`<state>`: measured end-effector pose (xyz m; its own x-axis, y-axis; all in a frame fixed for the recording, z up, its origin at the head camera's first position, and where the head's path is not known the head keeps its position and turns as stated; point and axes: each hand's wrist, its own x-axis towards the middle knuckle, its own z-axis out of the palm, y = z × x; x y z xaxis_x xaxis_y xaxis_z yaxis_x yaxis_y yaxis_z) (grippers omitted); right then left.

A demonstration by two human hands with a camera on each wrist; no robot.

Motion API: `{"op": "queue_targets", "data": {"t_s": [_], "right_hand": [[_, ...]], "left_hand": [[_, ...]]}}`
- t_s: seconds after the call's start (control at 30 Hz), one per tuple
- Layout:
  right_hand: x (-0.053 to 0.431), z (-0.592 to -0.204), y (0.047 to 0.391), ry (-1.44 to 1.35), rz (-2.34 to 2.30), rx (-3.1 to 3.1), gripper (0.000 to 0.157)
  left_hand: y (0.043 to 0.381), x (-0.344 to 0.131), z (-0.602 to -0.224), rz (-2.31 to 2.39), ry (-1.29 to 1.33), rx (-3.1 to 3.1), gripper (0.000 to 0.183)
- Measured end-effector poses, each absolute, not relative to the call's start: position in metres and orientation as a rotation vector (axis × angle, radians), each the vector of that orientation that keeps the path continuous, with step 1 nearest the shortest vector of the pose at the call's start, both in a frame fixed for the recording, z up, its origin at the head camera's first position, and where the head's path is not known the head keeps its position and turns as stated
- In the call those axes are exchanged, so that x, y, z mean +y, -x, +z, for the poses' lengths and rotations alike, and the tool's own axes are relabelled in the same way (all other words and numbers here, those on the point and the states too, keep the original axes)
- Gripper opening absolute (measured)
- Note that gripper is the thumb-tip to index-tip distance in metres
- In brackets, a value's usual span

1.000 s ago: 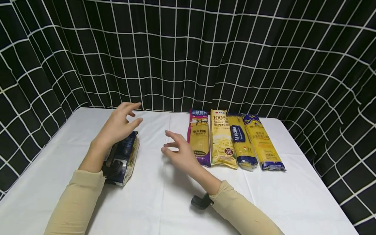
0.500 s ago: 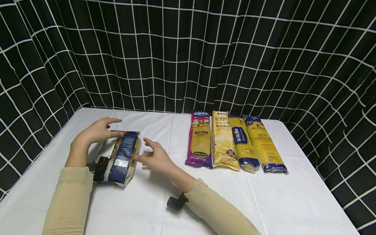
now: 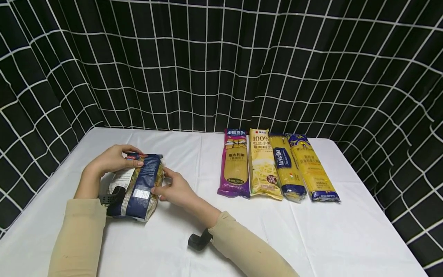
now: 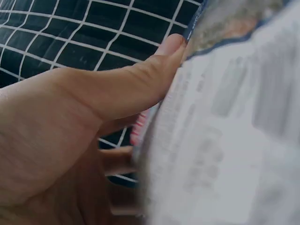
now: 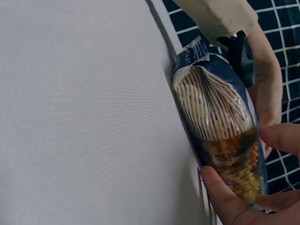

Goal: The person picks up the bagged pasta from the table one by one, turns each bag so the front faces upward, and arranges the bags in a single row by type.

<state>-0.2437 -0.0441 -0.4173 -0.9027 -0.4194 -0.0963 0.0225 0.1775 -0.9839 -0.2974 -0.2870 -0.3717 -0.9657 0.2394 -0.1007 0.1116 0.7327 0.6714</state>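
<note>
A dark blue bag of spiral pasta (image 3: 138, 186) lies on the white table (image 3: 194, 161) at the left. My left hand (image 3: 112, 159) curls over the bag's far top edge, fingers on its upper face. My right hand (image 3: 173, 188) grips the bag's right side, thumb and fingers around it. In the right wrist view the pasta bag (image 5: 220, 131) shows its clear window of noodles, with my right hand (image 5: 255, 187) pinching it. In the left wrist view my left hand (image 4: 93, 122) presses against the pasta bag (image 4: 225, 140), which is blurred.
Several long spaghetti packs lie side by side right of centre: a purple one (image 3: 235, 163), a yellow one (image 3: 263, 163), a yellow-and-blue one (image 3: 285, 167) and a blue-edged one (image 3: 311, 167). A black curtain with a white grid (image 3: 221, 65) surrounds the table.
Both hands came down from open poses above the table and closed onto the pasta bag; the right hand moved left to it, the left hand dropped onto its top.
</note>
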Motion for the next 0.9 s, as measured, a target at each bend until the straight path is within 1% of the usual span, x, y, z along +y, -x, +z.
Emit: {"op": "queue_targets", "data": {"t_s": [0.07,0.23,0.6,0.9], "right_hand": [[-0.044,-0.418,0.245,0.367,-1.8,2.084,0.089],[-0.041,-0.418,0.247,0.323,-1.917,1.953,0.097],[-0.024,-0.412,0.26,0.429,-2.132,1.957,0.091],[-0.012,-0.4,0.267,0.485,-2.124,2.185,0.085]], "left_hand": [[0.299,-0.286,-0.372,1.061,-0.294,2.812,0.059],[0.301,-0.282,-0.365,1.157,-0.237,2.85,0.063],[0.303,-0.265,-0.362,1.455,-0.248,2.874,0.059],[0.304,-0.248,-0.362,1.454,-0.286,2.855,0.066]]}}
